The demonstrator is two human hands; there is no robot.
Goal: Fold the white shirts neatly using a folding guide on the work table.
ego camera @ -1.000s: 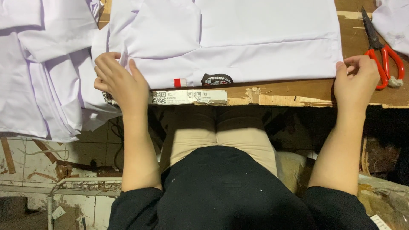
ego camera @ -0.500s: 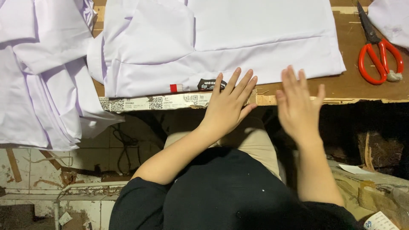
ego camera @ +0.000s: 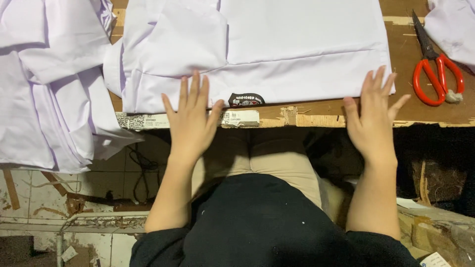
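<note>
A folded white garment (ego camera: 277, 54) lies flat on the brown table (ego camera: 435, 113), with a small black label (ego camera: 246, 100) at its near edge. My left hand (ego camera: 190, 118) is spread flat, fingers resting on the garment's near left edge. My right hand (ego camera: 372, 116) is spread flat too, fingertips at the garment's near right corner. Neither hand holds anything.
Red-handled scissors (ego camera: 435, 69) lie on the table at the right, beside another white cloth (ego camera: 452, 24). A stack of white garments (ego camera: 44, 84) hangs over the left side. A white paper strip (ego camera: 148, 120) runs along the table's front edge.
Both hands came together at the middle of the garment's near edge, then slid apart to its left and right ends. The fingers are now spread flat.
</note>
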